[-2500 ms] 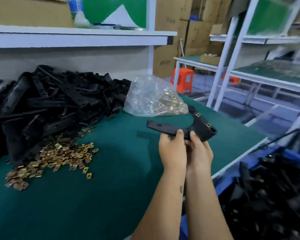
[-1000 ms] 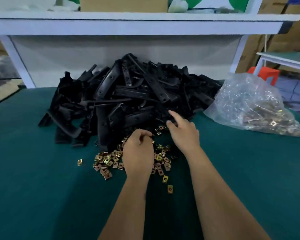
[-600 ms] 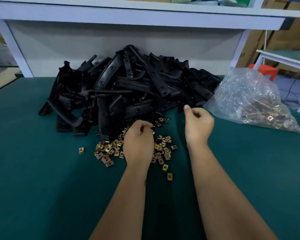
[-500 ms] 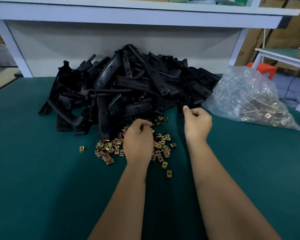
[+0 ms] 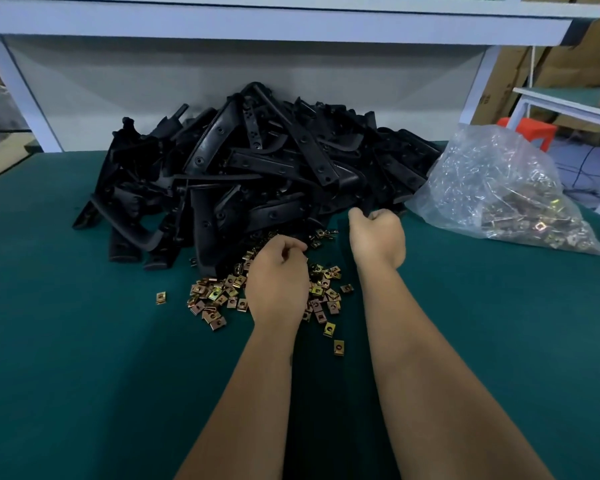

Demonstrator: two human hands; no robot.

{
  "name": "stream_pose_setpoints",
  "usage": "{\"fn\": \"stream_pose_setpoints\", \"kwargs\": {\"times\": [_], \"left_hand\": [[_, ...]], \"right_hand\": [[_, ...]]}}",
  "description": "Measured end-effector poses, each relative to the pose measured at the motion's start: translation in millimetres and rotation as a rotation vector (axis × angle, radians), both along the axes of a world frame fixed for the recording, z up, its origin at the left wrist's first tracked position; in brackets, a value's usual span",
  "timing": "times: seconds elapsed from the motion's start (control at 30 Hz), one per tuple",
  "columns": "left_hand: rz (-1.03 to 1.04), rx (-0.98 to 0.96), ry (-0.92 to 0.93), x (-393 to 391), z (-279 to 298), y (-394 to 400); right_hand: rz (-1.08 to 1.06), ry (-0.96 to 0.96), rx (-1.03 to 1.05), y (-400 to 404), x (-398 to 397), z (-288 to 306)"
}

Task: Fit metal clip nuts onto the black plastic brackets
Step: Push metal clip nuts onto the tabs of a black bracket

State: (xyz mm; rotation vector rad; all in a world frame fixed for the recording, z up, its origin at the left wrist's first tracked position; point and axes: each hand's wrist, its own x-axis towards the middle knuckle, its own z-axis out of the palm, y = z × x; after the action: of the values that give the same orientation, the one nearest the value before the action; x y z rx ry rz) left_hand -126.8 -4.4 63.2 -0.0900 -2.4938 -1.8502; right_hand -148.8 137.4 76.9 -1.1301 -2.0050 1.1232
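Two fists: my left hand (image 5: pixel 278 289) curled over nuts (image 5: pixel 219 299), right hand (image 5: pixel 378 237) at brackets (image 5: pixel 257 168), contents unclear; sloppy pinch could scatter nuts

Black brackets (image 5: pixel 257 171) lie heaped behind scattered brass-coloured clip nuts (image 5: pixel 219 299).

A heap of brackets (image 5: pixel 257 174) lies at the back of the surface (image 5: pixel 84 375). Loose clip nuts (image 5: pixel 219 299) lie scattered just before it. A bag (image 5: pixel 499 188) of clip nuts sits to the right
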Motion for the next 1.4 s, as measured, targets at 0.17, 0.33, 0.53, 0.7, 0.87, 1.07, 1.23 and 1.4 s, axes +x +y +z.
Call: {"fn": "stream_pose_setpoints", "kwargs": {"times": [0.17, 0.33, 0.53, 0.7, 0.87, 1.07, 1.23, 1.4], "left_hand": [[-0.005, 0.000, 0.013, -2, 0, 0], [-0.031, 0.094, 0.023, -2, 1, -3], [-0.051, 0.344, -0.013, -1, 9, -8], [-0.093, 0.684, -0.034, 0, 21, -21], [-0.152, 1.068, -0.117, -8, 28, -40], [-0.217, 1.060, -0.018, -12, 31, -55], [-0.310, 0.659, 0.037, -13, 33, -52], [-0.338, -0.014, 0.286, -11, 17, -30]], "right_hand": [[0.021, 0.511, 0.041, -16, 13, -4], [0.055, 0.526, 0.399, -37, 32, -7], [0.162, 0.727, 0.125, -55, 50, -2], [0.290, 0.746, -0.102, -65, 50, 3], [0.262, 0.678, -0.181, -48, 49, 5], [0.226, 0.688, -0.203, -26, 54, 8], [0.204, 0.681, 0.082, -21, 62, 13], [0.280, 0.778, 0.424, -42, 60, 20]]}}
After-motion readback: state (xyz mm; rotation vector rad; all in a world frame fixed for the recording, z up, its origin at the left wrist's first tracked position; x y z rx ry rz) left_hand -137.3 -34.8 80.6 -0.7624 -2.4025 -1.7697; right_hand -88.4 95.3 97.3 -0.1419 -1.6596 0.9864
